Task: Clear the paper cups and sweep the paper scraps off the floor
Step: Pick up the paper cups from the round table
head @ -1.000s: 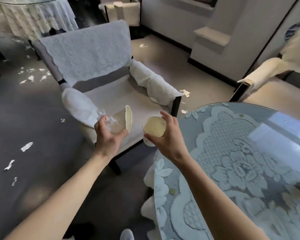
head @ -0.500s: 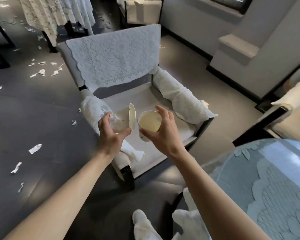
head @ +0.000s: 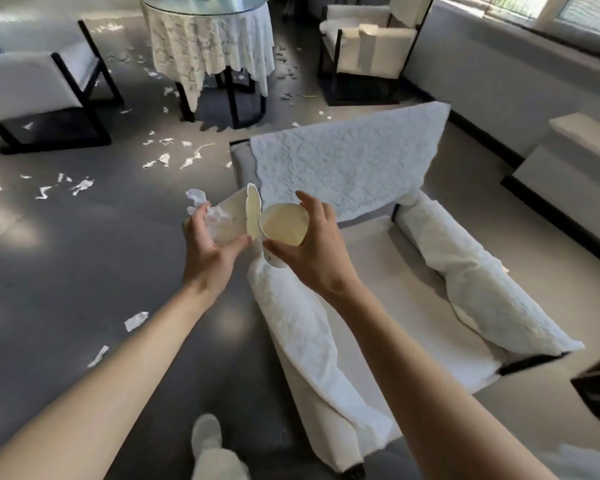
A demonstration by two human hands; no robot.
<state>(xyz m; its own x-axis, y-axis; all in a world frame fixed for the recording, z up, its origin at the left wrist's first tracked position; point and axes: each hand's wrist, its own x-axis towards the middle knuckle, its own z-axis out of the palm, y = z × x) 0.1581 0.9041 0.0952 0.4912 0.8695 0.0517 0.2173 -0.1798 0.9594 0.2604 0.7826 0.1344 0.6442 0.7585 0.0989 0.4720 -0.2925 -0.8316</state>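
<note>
Left hand (head: 212, 252): fingers and thumb curled round a flattened cup (head: 236, 216), its rim squashed to a narrow slit that faces right. Wad of crumpled paper (head: 201, 204) gripped against that cup by the same fingers and sticking out above them.

Right hand (head: 314, 252): clasped round an open cup (head: 284, 226), thumb on the near side, fingers over the far rim. Mouth round, tipped toward the camera, pale cream inside.

Both cups: up in the air, side by side, rims touching or a hair apart; cannot tell which. Held over the near corner of the armchair, above one padded arm.

Paper scraps (head: 80, 185): white, torn, strewn over the grey floor (head: 66, 271). Thickest between the hands and the round bench; two more pieces beside the left forearm.

Armchair (head: 406, 282): white seat, two padded arms, dark frame. Lace cover (head: 347, 164) draped over its back.

Round bench (head: 205, 8): glass top, dark legs, across the room. Lace cloth (head: 208, 53) hanging in folds, scraps around the feet.

Left chair (head: 39, 84): white cushions, dark frame, at the far left.

Far chair (head: 368, 50): cream, against the window wall.

Pale shoe (head: 207, 434): on the floor, low between the forearms.
</note>
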